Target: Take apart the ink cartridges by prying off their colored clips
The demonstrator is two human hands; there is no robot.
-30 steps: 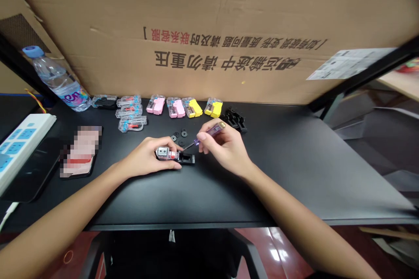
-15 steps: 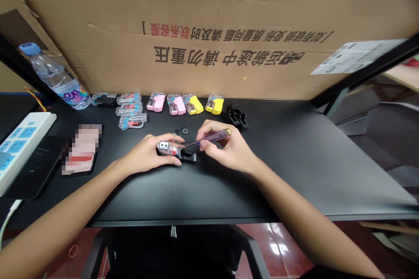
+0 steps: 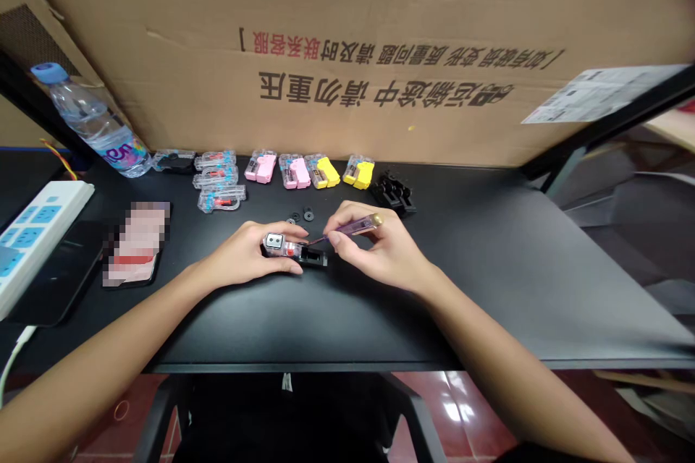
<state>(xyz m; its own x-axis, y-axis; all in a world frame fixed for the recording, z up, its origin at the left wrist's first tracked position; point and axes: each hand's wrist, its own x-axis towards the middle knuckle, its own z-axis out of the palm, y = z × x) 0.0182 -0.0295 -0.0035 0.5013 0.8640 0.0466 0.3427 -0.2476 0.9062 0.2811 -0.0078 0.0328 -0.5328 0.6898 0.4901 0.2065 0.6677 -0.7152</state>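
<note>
Between the thumb and fingers of my left hand [image 3: 242, 253] lies a small clear and black plastic gadget [image 3: 293, 249], with a white two-dot face at its left end and a red piece inside. A screwdriver [image 3: 355, 226] with a see-through purple handle is pinched in my right hand [image 3: 383, 249]. Its thin shaft points left and down, and the tip meets the far side of the gadget's black part or sits just beside it; I cannot tell which. Small black round parts [image 3: 308, 214] lie just beyond my left fingers.
Along the cardboard wall [image 3: 337, 0] sit clear gadgets [image 3: 221, 197], pink ones [image 3: 261, 167], yellow ones [image 3: 359, 171] and black plastic parts [image 3: 394, 193]. At left are a water bottle [image 3: 100, 126], a power strip [image 3: 40, 231], a phone [image 3: 138, 242] and a dark device [image 3: 59, 282] with a white cable.
The camera view has shifted slightly. Both hands keep nearly the same pose on the gadget and the screwdriver, whose handle looks slightly turned.
</note>
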